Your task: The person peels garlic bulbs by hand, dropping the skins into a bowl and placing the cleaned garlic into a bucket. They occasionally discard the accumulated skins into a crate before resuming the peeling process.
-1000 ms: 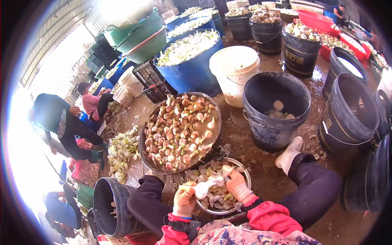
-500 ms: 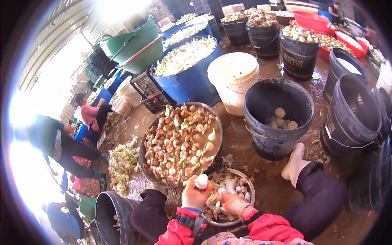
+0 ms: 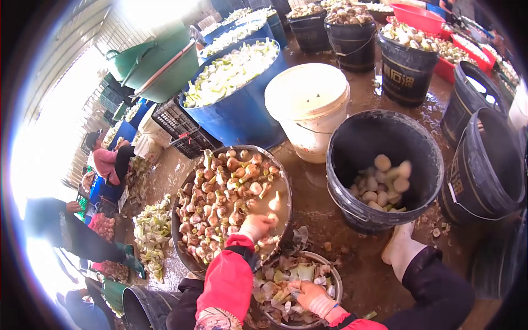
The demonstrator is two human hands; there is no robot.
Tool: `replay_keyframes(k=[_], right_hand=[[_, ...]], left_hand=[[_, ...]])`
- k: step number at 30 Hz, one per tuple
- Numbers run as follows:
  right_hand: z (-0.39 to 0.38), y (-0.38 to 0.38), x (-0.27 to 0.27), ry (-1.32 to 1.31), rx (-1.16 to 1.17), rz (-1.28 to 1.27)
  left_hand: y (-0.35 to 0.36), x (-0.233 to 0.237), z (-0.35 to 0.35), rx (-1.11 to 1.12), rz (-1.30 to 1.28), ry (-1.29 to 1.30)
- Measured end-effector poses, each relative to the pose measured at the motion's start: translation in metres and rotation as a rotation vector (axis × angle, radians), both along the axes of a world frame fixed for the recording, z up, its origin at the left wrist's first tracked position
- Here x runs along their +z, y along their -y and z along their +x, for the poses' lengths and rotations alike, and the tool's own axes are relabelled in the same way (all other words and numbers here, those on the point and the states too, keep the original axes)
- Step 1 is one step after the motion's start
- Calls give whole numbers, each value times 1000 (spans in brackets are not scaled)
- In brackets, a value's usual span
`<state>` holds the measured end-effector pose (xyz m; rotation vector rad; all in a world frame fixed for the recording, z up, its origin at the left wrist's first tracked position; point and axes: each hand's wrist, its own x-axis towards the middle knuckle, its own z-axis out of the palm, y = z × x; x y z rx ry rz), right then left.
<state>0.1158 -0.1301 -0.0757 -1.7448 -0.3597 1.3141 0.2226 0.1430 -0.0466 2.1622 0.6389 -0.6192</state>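
My left hand reaches into a round basin of unpeeled garlic bulbs standing in murky water. Its fingers curl down among the bulbs, and whatever they grip is hidden. My right hand is closed over a metal bowl heaped with garlic skins and stalk bits. What it holds is too small to make out. Ahead to the right stands a black bucket with pale peeled bulbs at the bottom; one at its right side is blurred.
A white lidded bucket stands beyond the basin, beside a blue tub of pale garlic pieces. More black buckets are at the right. Leafy scraps lie left of the basin. Other people are at the left.
My left hand has moved from above the bowl into the basin, and the white peeled bulb is gone from it. More peeled bulbs show in the black bucket. My right hand stays over the bowl.
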Motion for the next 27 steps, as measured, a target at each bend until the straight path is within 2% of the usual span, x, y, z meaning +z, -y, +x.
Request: replay_keyframes(k=[1, 3, 4, 5, 7, 8, 9, 10, 11, 12, 13, 14, 16, 17, 19, 20, 21, 23, 24, 25, 27], right_hand=[[-2, 0, -14, -13, 3, -6], [-5, -1, -23, -1, -139, 25], [-6, -1, -26, -7, -137, 25], [-4, -1, -22, 92, -147, 35], [0, 2, -15, 196, -160, 41], [1, 4, -11, 112, -168, 17], [3, 4, -3, 29, -177, -4], [6, 4, 8, -105, -222, -18], [0, 3, 2, -96, -304, 56], [-3, -1, 0, -150, -401, 102], [-6, -5, 0, -201, -497, 149], [-8, -6, 7, -196, -494, 154], [-7, -7, 27, 211, -677, 395], [-5, -4, 48, 69, -709, 447], [-8, -4, 60, 1, -722, 528], [-9, -2, 63, -38, -696, 563], [-12, 0, 70, -34, -630, 543], [-20, -4, 68, -139, -596, 475], [-22, -4, 68, -133, -599, 480], [-25, -4, 68, -96, -591, 479], [-29, -4, 64, -55, -587, 483]], left_hand=[[-4, -3, -4, -357, 188, -92], [1, -7, -11, -687, 325, -32], [9, -8, -19, -644, 461, -252], [8, -9, -22, -642, 461, -252], [10, -8, -33, -406, 308, -146], [5, -5, -38, -187, 4, -110], [4, -6, -47, -68, -214, 110], [5, -8, -56, 136, -428, 197], [15, 8, -65, 344, -638, 283], [18, 26, -75, 386, -653, 301], [22, 33, -89, 465, -825, 343], [34, 50, -103, 503, -896, 358], [63, 76, -132, 611, -976, 367], [68, 70, -147, 605, -1041, 363], [79, 53, -178, 610, -1059, 307], [96, 60, -187, 599, -1066, 303], [112, 70, -191, 497, -1015, 295], [134, 72, -201, 427, -935, 362], [136, 70, -207, 332, -797, 390], [141, 68, -213, 324, -795, 396], [154, 64, -220, 31, 279, 563]])
